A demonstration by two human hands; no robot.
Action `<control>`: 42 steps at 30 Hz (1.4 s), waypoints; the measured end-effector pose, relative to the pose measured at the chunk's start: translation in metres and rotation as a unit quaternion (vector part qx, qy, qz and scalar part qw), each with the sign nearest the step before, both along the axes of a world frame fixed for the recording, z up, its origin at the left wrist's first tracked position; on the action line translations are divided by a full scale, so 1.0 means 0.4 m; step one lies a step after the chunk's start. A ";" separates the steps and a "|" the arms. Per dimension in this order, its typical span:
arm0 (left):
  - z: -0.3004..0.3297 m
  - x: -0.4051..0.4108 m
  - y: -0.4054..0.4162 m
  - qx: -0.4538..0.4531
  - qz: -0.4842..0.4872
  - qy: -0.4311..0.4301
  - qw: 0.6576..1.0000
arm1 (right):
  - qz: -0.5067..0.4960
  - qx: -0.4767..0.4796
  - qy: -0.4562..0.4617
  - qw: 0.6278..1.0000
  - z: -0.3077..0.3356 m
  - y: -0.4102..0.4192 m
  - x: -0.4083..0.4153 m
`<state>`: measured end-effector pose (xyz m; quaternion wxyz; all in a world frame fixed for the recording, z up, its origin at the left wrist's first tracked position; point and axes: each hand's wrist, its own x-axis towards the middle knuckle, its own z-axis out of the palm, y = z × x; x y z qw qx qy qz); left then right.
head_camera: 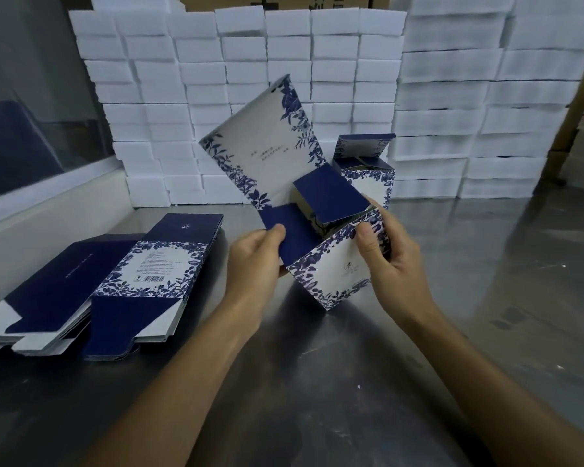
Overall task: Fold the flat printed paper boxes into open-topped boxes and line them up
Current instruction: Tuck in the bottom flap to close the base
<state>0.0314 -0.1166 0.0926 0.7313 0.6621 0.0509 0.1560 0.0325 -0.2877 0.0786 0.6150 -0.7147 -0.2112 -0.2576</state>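
Box in work: a half-folded box (321, 264) was held above the table (351, 365), tilted, approx. mid-frame; white panels w/ blue leaf print, dark blue flaps.
Left hand: the left hand (253, 254) was curled round a dark blue flap at the box's left corner, thumb on top, other fingers hidden under the flap.
Right hand: the right hand (390, 261) was wrapped round the box's right side, thumb pressed on the printed front panel, fingers behind.
Flaps: one dark blue flap was seen folded in over the box's opening; a long printed panel stood up and back, tilted left.
Finished box: one folded box (368, 170) stood upright on the table just behind the held one, its top flap raised.
Flat boxes: two stacks of flat boxes (142, 281) lay on the table at left, side by side, well apart from the hands.
Background: white foam blocks (250, 55) were stacked in rows along the table's far edge.
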 end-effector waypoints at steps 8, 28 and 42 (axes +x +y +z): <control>0.000 -0.007 -0.001 0.069 0.042 -0.040 0.996 | 0.010 0.009 0.007 1.000 -0.009 0.006 0.006; -0.001 -0.010 0.000 -0.011 -0.020 -0.076 0.997 | -0.013 0.155 0.057 0.986 -0.010 -0.006 0.015; 0.015 -0.024 0.023 0.020 -0.062 -0.102 0.993 | -0.074 0.176 0.131 0.973 0.000 -0.016 0.019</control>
